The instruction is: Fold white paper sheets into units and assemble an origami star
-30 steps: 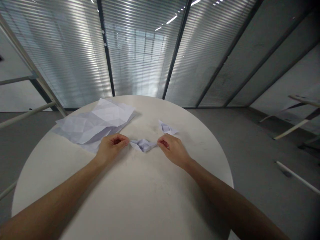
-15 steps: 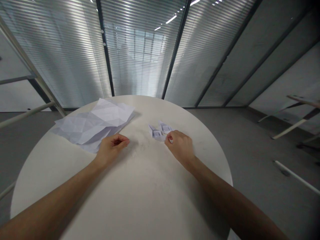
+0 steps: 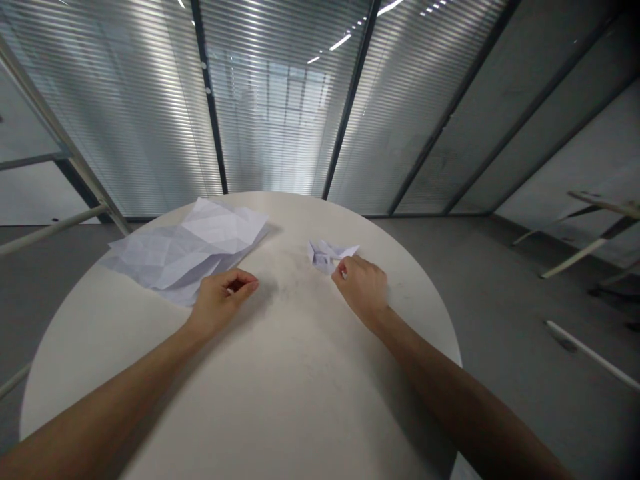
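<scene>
A small folded white paper piece [image 3: 323, 257] with raised pointed flaps is near the far middle of the table. My right hand [image 3: 364, 283] pinches its near right edge between thumb and forefinger. The fingers hide part of that edge. My left hand [image 3: 223, 297] rests to the left of it, apart from it, with fingers curled and thumb and forefinger tips together; nothing shows between them. Just behind my left hand lie large creased white paper sheets [image 3: 200, 240], loosely stacked on the table's left side.
The round white table [image 3: 280, 387] fills the lower middle, with faint smudges on its top. Glass panels with blinds [image 3: 280, 133] stand beyond it. A pale metal frame [image 3: 55, 230] is at the left, and another table [image 3: 605, 203] stands on the right.
The folded paper piece has turned in my right hand, so its flaps point differently and one now reaches out to the right. My left hand and the large sheets have stayed put.
</scene>
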`<state>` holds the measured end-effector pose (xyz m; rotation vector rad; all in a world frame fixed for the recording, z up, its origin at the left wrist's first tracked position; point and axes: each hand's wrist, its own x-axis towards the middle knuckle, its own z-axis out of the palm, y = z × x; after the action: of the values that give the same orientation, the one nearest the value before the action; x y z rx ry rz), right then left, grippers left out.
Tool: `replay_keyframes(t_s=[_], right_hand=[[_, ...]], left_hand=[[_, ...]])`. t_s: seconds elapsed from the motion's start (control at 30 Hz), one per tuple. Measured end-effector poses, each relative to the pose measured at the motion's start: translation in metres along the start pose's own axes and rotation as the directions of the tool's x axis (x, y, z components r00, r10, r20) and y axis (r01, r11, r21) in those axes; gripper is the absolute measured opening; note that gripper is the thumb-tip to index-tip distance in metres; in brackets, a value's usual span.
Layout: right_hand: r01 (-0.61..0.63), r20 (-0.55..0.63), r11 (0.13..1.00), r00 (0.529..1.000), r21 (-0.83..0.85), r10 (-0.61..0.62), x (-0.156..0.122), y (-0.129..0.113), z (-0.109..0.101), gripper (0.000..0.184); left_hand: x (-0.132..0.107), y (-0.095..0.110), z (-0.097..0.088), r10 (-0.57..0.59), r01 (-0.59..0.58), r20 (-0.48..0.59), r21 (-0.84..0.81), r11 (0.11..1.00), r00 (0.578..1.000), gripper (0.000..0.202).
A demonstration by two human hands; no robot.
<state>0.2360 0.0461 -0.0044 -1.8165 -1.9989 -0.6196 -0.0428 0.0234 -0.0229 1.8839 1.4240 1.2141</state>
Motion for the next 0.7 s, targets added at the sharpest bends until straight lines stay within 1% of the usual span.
replay_keyframes(t_s=[0.07, 0.1, 0.13, 0.17, 0.2, 0.23, 0.3, 0.33, 0.37, 0.4, 0.43, 0.47, 0.53, 0.57, 0.63, 0.7], right_hand=[[-0.001, 0.002, 1.0, 1.0, -0.006, 0.001, 0.0, 0.001, 0.001, 0.013], [-0.005, 0.003, 1.0, 1.0, -0.01, 0.005, 0.001, 0.002, 0.001, 0.013], [-0.011, 0.004, 1.0, 1.0, -0.016, 0.011, 0.001, 0.002, 0.002, 0.014], [-0.017, 0.005, 1.0, 1.0, -0.019, 0.017, 0.001, 0.002, 0.002, 0.014], [-0.024, 0.008, 0.999, 1.0, -0.021, 0.024, 0.001, 0.003, 0.003, 0.015], [-0.03, 0.011, 0.999, 0.999, -0.021, 0.03, 0.001, 0.003, 0.003, 0.016], [-0.038, 0.022, 0.999, 0.999, -0.017, 0.039, 0.002, 0.003, 0.003, 0.016], [-0.041, 0.027, 0.999, 0.999, -0.014, 0.042, 0.002, 0.003, 0.002, 0.017], [-0.044, 0.03, 0.999, 0.999, -0.008, 0.044, 0.002, 0.002, 0.001, 0.017], [-0.045, 0.031, 0.999, 0.998, 0.002, 0.045, 0.002, 0.001, 0.0, 0.016], [-0.045, 0.028, 0.999, 0.999, 0.017, 0.045, 0.001, 0.001, -0.002, 0.015], [-0.044, 0.022, 0.999, 0.999, 0.032, 0.043, 0.0, 0.0, -0.004, 0.014], [-0.039, 0.001, 0.998, 0.999, 0.055, 0.039, -0.001, -0.002, -0.007, 0.016], [-0.037, -0.012, 0.997, 0.999, 0.061, 0.038, -0.002, -0.002, -0.008, 0.017], [-0.029, -0.034, 0.997, 0.999, 0.073, 0.031, -0.005, -0.003, -0.01, 0.018], [-0.015, -0.055, 0.995, 0.998, 0.099, 0.021, -0.007, -0.004, -0.011, 0.018]], left_hand=[[-0.001, 0.004, -0.006, 0.15, -0.143, -0.031, 0.161, 0.976, 0.988, 0.015], [-0.001, 0.006, -0.009, 0.246, -0.226, -0.047, 0.251, 0.941, 0.968, 0.014], [-0.001, 0.008, -0.014, 0.338, -0.302, -0.055, 0.335, 0.892, 0.939, 0.012], [0.0, 0.009, -0.019, 0.413, -0.353, -0.064, 0.412, 0.84, 0.908, 0.011], [0.001, 0.011, -0.025, 0.454, -0.36, -0.08, 0.494, 0.791, 0.888, 0.01], [0.003, 0.012, -0.031, 0.472, -0.338, -0.095, 0.576, 0.744, 0.877, 0.011], [0.005, 0.012, -0.046, 0.426, -0.183, -0.165, 0.727, 0.662, 0.889, 0.024], [0.006, 0.012, -0.053, 0.377, -0.101, -0.185, 0.775, 0.623, 0.907, 0.031], [0.007, 0.01, -0.059, 0.314, -0.039, -0.183, 0.809, 0.586, 0.932, 0.038], [0.008, 0.008, -0.065, 0.241, -0.014, -0.143, 0.834, 0.552, 0.96, 0.042], [0.008, 0.005, -0.07, 0.152, -0.022, -0.067, 0.854, 0.52, 0.986, 0.046], [0.009, 0.001, -0.074, 0.071, -0.016, -0.023, 0.863, 0.506, 0.997, 0.051], [0.01, -0.006, -0.078, -0.063, -0.018, 0.058, 0.861, 0.509, 0.996, 0.054], [0.011, -0.009, -0.079, -0.112, -0.004, 0.071, 0.86, 0.51, 0.991, 0.053], [0.012, -0.013, -0.08, -0.19, 0.039, 0.07, 0.855, 0.517, 0.979, 0.051], [0.012, -0.014, -0.082, -0.236, 0.081, 0.051, 0.852, 0.517, 0.97, 0.046]])
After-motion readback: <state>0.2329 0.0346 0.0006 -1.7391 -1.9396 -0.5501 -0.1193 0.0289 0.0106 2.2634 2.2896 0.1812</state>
